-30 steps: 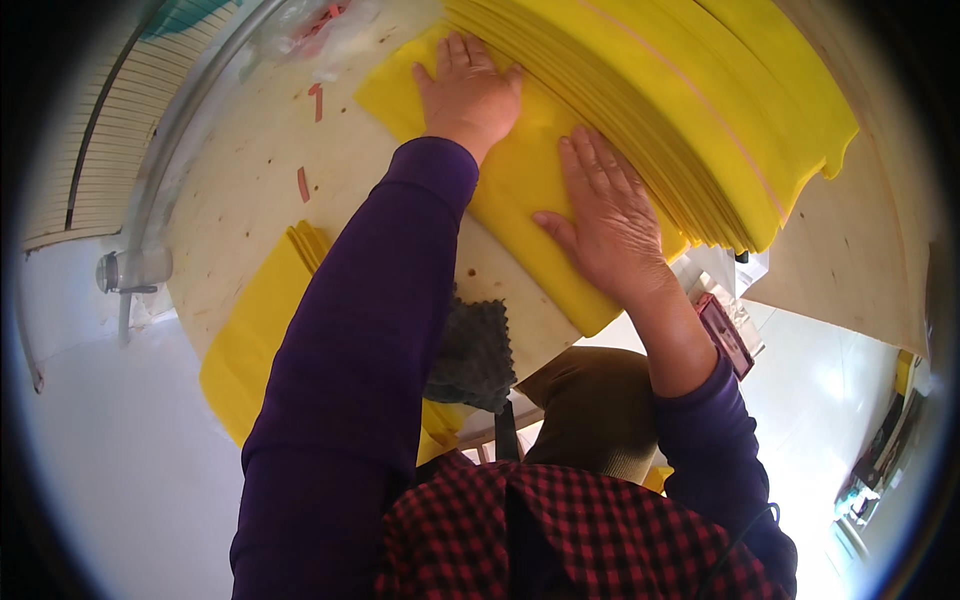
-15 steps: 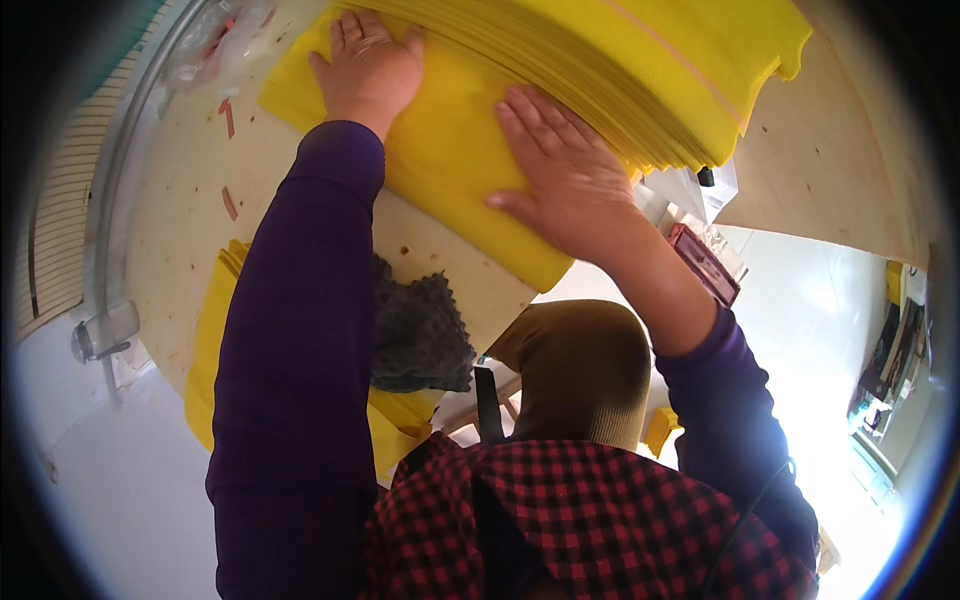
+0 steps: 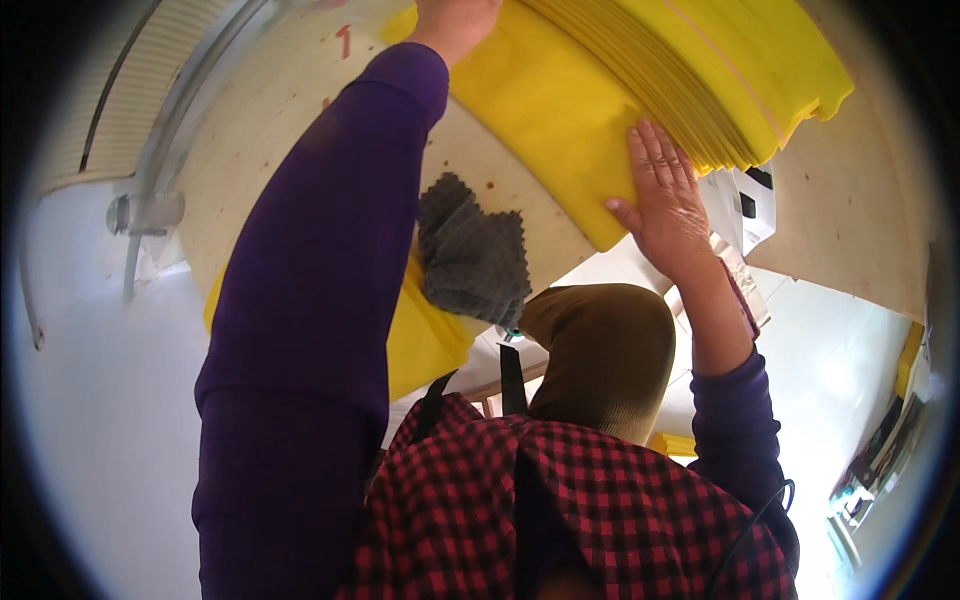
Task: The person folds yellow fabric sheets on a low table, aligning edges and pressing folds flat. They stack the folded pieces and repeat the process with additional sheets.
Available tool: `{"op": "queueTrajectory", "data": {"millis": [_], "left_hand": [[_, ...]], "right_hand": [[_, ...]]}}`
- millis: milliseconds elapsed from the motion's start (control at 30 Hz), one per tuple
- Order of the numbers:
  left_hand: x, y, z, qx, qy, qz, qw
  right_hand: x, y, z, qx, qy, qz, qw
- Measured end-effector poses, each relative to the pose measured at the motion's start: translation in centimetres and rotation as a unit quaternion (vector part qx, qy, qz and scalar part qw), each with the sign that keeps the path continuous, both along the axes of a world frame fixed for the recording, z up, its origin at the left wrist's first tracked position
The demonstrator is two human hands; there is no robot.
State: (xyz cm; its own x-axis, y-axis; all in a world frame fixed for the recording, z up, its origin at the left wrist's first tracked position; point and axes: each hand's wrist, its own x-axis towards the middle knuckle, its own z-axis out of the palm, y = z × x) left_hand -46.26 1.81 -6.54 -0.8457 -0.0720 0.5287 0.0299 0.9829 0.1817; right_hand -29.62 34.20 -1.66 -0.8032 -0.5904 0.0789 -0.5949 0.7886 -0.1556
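Note:
A folded yellow cloth (image 3: 545,130) lies flat across the wooden table. Beyond it and partly over it rises a thick stack of yellow cloths (image 3: 720,70), its many layered edges facing me. My right hand (image 3: 665,200) rests flat on the cloth's right end, fingers stretched out against the foot of the stack and thumb apart. At the top edge of the picture, my left hand (image 3: 458,22) is over the cloth's far left part. Its fingers are cut off by the frame, so their pose is hidden.
A crumpled dark grey cloth (image 3: 470,250) lies at the table's near edge. More yellow cloth (image 3: 425,335) sits below it, beside my left sleeve. Bits of red tape (image 3: 344,42) mark the wooden tabletop (image 3: 300,120). A metal rail (image 3: 180,110) runs along the left.
My right hand has slid right to the end of the folded cloth. My left hand has moved up to the frame's edge. The view has shifted, and the grey cloth shows more fully.

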Motion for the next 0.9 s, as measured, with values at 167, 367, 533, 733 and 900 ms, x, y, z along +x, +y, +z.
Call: {"op": "queueTrajectory", "data": {"millis": [167,367,533,733,900], "left_hand": [[7.8,-5.7,11.6,0.114,0.003,-0.194,0.974],[28.4,-8.3,21.0,0.138,-0.044,-0.1,0.984],[46.4,-9.2,19.8,0.299,0.059,0.118,0.945],[65.8,-9.7,12.0,0.552,0.118,0.447,0.694],[70.9,-8.4,6.9,0.652,0.167,0.402,0.621]], "right_hand": [[0.7,-0.7,1.9,-0.057,-0.017,0.016,0.998],[5.8,-4.4,5.8,-0.188,-0.028,0.16,0.969],[11.2,-8.0,6.8,-0.3,-0.205,0.181,0.914],[16.3,-11.0,4.6,-0.378,-0.381,0.091,0.839],[16.6,-12.8,4.3,-0.326,-0.418,0.053,0.846]]}}
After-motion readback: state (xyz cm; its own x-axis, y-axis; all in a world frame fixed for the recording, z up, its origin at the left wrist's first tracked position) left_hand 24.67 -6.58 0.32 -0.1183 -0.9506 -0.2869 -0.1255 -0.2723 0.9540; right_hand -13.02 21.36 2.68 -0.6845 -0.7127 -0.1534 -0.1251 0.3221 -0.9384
